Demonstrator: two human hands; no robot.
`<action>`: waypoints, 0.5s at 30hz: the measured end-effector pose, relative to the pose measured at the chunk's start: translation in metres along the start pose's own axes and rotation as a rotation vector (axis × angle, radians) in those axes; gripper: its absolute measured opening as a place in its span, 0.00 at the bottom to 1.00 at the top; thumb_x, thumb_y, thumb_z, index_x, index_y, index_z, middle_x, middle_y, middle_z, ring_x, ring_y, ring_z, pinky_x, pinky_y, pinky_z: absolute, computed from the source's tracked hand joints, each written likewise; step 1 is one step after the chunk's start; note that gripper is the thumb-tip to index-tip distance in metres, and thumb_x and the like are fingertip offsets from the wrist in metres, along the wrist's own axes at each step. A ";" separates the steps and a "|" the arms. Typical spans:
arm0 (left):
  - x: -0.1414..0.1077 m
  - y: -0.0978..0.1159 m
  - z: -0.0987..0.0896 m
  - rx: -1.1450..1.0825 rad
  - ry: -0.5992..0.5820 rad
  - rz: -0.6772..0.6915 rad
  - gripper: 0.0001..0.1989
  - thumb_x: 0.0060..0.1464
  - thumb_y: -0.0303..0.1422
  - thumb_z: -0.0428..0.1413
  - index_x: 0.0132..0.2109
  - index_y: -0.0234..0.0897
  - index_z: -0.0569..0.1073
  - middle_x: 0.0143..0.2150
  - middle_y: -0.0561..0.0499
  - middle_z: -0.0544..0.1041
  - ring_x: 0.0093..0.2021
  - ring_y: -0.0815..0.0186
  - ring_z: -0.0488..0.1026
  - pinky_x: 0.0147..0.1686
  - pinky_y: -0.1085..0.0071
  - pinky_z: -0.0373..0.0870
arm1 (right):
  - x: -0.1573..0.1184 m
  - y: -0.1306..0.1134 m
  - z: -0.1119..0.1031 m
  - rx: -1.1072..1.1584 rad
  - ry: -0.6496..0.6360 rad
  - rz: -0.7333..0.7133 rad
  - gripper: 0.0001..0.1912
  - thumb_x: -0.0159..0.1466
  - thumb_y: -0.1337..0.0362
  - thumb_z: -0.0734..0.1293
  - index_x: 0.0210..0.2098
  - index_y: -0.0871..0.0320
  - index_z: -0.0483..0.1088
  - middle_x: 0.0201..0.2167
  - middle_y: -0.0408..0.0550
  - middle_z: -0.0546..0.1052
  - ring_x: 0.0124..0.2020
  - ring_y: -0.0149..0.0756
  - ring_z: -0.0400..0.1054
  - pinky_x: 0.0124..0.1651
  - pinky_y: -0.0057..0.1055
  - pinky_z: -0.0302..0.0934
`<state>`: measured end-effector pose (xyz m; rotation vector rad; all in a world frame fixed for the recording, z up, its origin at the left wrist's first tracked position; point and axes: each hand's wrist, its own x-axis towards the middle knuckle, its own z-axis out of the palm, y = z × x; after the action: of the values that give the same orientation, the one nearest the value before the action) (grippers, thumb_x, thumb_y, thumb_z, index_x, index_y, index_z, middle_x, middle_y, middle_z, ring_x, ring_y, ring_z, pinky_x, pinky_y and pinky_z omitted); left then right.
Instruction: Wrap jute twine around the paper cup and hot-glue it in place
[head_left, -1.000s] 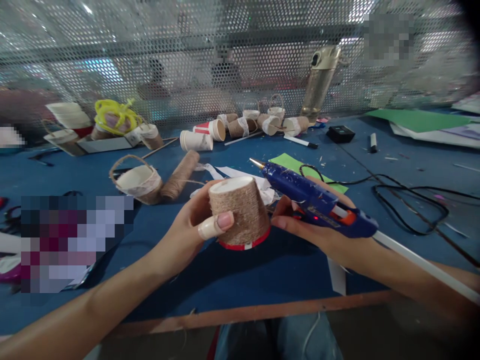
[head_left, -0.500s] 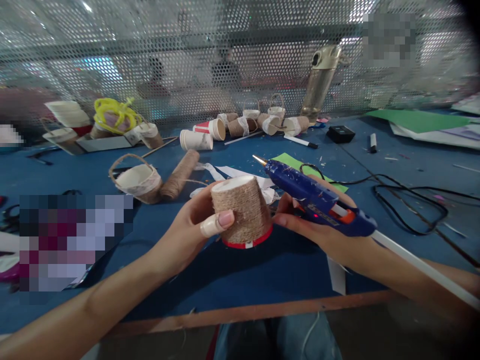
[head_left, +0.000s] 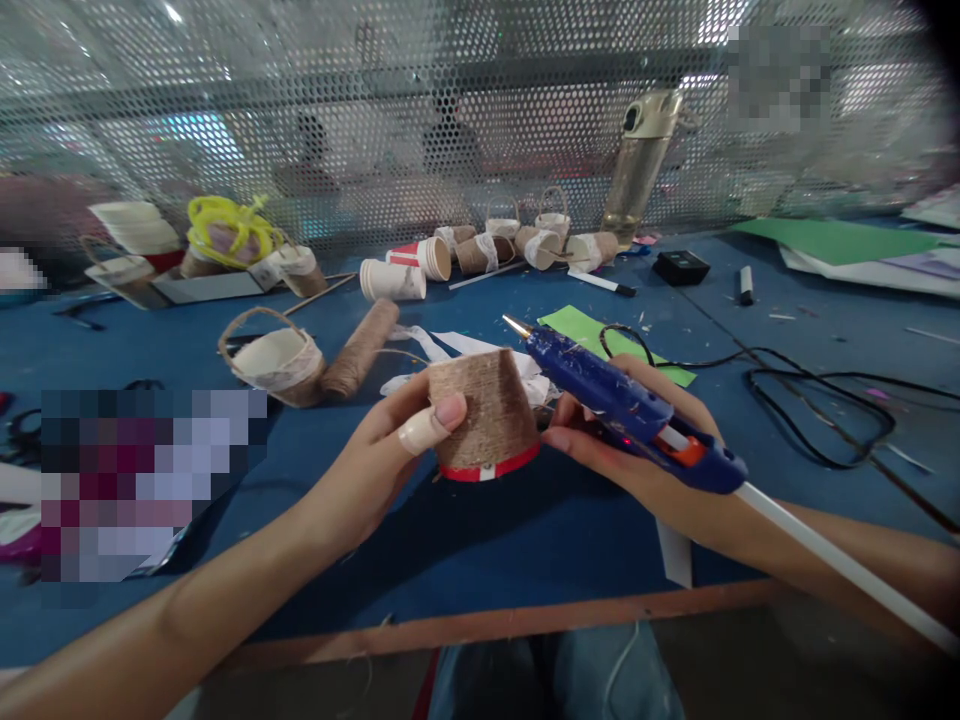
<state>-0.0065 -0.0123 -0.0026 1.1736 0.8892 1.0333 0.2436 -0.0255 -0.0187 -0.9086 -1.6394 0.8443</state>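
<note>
Between my hands is a paper cup (head_left: 484,410) wrapped in brown twine, with a red and white band showing along its lower edge. My left hand (head_left: 401,425) grips it from the left, its bandaged thumb across the twine. My right hand (head_left: 637,430) holds a blue hot glue gun (head_left: 600,385) with a long white glue stick (head_left: 847,565) out of its back. The nozzle points up and left, behind and above the cup, apart from it. My right thumb and fingertips are close to the cup's right side; whether they pinch the twine is unclear.
A small twine basket (head_left: 281,365) lies beside a twine roll (head_left: 361,350). White lace and green paper (head_left: 574,325) lie behind the cup. Several finished cups, a water bottle (head_left: 643,165) and a perforated screen (head_left: 360,130) stand at the back. The gun's black cord (head_left: 757,400) trails right.
The cup has tipped so its white top surface no longer shows, and its banded edge sits slightly higher. The glue gun has shifted slightly in my right hand.
</note>
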 end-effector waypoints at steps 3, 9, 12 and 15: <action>0.003 0.002 0.003 -0.101 0.001 0.032 0.18 0.60 0.42 0.64 0.54 0.41 0.83 0.52 0.45 0.85 0.62 0.47 0.77 0.64 0.54 0.72 | 0.002 -0.003 0.001 0.025 0.002 0.026 0.15 0.58 0.73 0.80 0.37 0.51 0.76 0.33 0.37 0.79 0.32 0.30 0.73 0.37 0.28 0.69; 0.004 0.001 0.004 -0.211 -0.109 -0.073 0.18 0.60 0.42 0.63 0.54 0.42 0.83 0.53 0.46 0.85 0.60 0.47 0.79 0.61 0.53 0.75 | 0.002 -0.001 0.002 0.032 0.000 -0.018 0.14 0.59 0.71 0.80 0.39 0.50 0.77 0.34 0.37 0.80 0.32 0.30 0.74 0.38 0.28 0.72; 0.003 -0.001 0.004 -0.150 -0.138 -0.109 0.24 0.58 0.45 0.65 0.59 0.43 0.80 0.57 0.44 0.84 0.62 0.47 0.78 0.63 0.54 0.74 | 0.000 -0.001 0.002 -0.018 0.003 -0.059 0.12 0.61 0.66 0.80 0.40 0.50 0.76 0.35 0.39 0.81 0.33 0.32 0.75 0.39 0.31 0.73; 0.001 0.001 0.002 -0.119 -0.106 -0.109 0.24 0.56 0.41 0.67 0.59 0.45 0.80 0.53 0.48 0.86 0.60 0.48 0.80 0.64 0.55 0.73 | 0.000 -0.004 0.002 -0.050 -0.006 -0.078 0.11 0.62 0.65 0.79 0.39 0.51 0.75 0.34 0.40 0.81 0.33 0.33 0.74 0.39 0.32 0.73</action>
<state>-0.0045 -0.0114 -0.0017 1.0588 0.7883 0.9148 0.2409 -0.0273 -0.0160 -0.8716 -1.6962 0.7563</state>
